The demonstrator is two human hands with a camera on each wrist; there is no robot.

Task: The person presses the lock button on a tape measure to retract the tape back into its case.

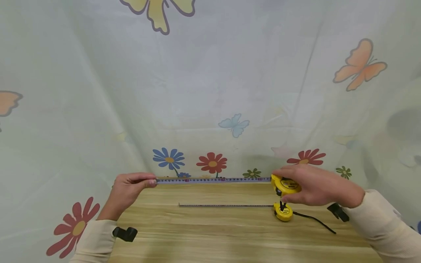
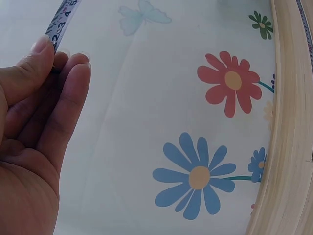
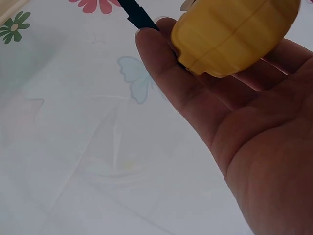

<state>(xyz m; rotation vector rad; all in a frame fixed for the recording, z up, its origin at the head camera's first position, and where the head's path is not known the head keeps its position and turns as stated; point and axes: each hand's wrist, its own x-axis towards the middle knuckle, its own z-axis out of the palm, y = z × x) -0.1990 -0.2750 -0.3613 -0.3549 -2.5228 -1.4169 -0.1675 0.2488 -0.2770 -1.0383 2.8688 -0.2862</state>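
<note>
In the head view a yellow tape measure (image 1: pixel 288 185) is in my right hand (image 1: pixel 317 184), its fingers over the top and thumb below. The printed blade (image 1: pixel 213 180) stretches level to the left, raised above the table. My left hand (image 1: pixel 129 188) pinches the blade's free end between thumb and fingers. The left wrist view shows that pinch, with the blade (image 2: pixel 62 22) rising from the fingertips. In the right wrist view the yellow case (image 3: pixel 234 36) lies against the fingers of my right hand (image 3: pixel 230 117). The thumb is out of sight there.
A second, smaller-looking yellow tape measure (image 1: pixel 283 212) lies on the wooden table (image 1: pixel 213 237), its thin blade (image 1: pixel 227 205) drawn out leftward. A black strap (image 1: pixel 314 219) trails from its case to the right. Behind hangs a pale curtain (image 1: pixel 210 73) printed with flowers and butterflies.
</note>
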